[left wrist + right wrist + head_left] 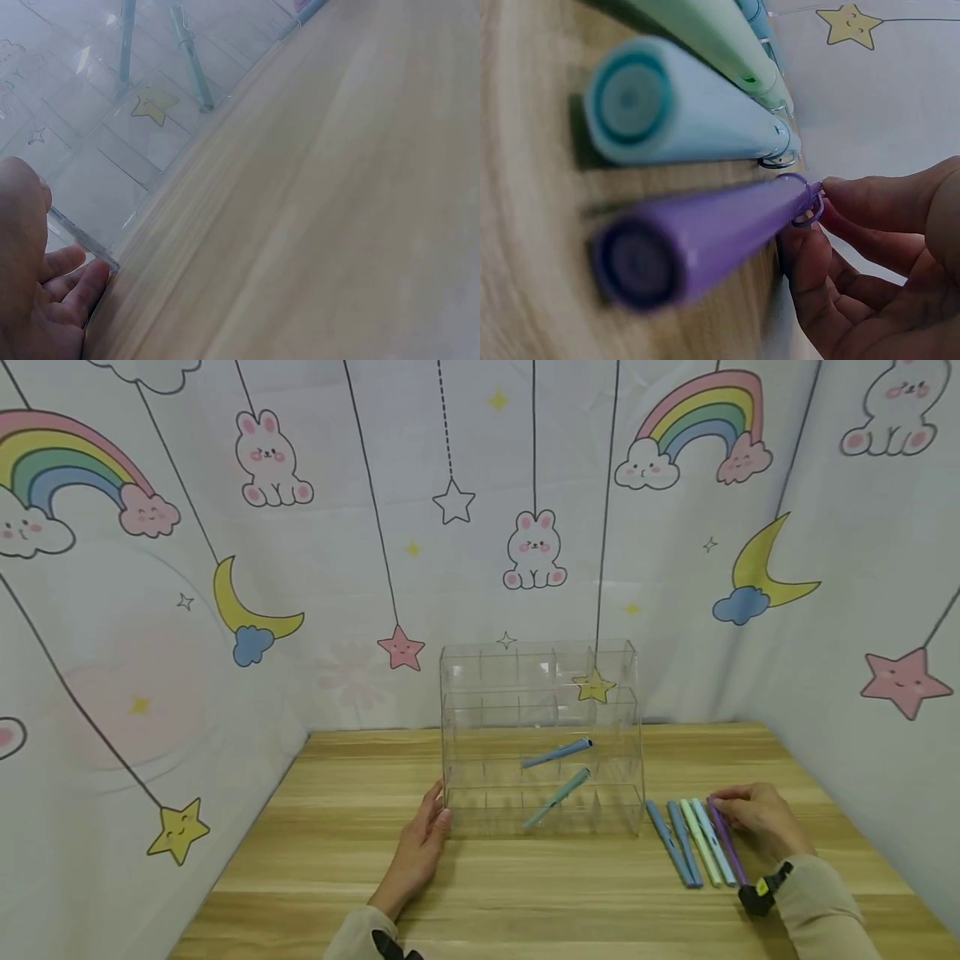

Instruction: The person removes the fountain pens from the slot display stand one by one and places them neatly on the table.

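Note:
A clear plastic compartment rack (540, 793) stands upright on the table. My left hand (418, 847) holds its lower left side; in the left wrist view the thumb and fingers (88, 289) lie about the edge of the side wall. Two pens lean in the rack, a blue pen (557, 753) above a teal pen (557, 799). My right hand (767, 817) pinches a purple pen (720, 240) at its clip end between thumb and fingers. Left of it lie a light blue pen (697, 105), a light green pen (701, 843) and two blue pens (671, 845).
The wooden table (300, 860) extends to both sides of the rack. White cloth (337, 568) printed with rabbits, stars and rainbows hangs behind and at both sides. A black wrist camera (763, 892) sits by the right sleeve, near the purple pen's lower end.

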### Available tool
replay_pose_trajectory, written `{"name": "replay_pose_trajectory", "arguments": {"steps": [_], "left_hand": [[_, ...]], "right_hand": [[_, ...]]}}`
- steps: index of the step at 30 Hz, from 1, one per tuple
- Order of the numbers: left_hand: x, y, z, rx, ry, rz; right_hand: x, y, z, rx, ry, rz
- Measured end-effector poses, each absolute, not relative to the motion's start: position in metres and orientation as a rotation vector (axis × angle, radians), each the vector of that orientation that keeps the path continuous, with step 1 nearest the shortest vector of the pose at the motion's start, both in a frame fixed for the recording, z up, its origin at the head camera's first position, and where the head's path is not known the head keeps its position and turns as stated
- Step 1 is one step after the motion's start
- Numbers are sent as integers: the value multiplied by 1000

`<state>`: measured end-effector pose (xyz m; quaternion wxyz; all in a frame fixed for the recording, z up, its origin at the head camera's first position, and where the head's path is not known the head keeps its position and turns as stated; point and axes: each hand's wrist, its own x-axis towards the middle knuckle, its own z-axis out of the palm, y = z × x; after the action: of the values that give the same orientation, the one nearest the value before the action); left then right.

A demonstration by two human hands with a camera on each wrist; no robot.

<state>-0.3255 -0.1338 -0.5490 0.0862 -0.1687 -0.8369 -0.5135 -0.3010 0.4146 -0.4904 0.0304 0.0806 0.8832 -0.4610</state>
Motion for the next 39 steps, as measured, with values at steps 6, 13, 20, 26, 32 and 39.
{"name": "replay_pose_trajectory", "arguments": {"steps": [6,13,20,26,32,39], "left_hand": [[-327,-133,-550,-503,-2492,-1522],[-326,-135,-551,-493,-2504,-1513],[-326,-135,-550,-495,-2495,-1522],[-327,-134,-551,-496,-2499,-1507],[-327,-134,-551,-501,-2492,-1510],[-326,-134,-549,-497,-2492,-1528]], "right_hand": [[-301,417,-494,230,2802,-1329],[-302,413,-495,222,2910,-1158],[-302,411,-496,232,2940,-1112],[-302,412,-496,266,2922,-1184],[-302,410,-494,341,2936,-1172],[-298,408,-484,319,3010,-1091]]}}
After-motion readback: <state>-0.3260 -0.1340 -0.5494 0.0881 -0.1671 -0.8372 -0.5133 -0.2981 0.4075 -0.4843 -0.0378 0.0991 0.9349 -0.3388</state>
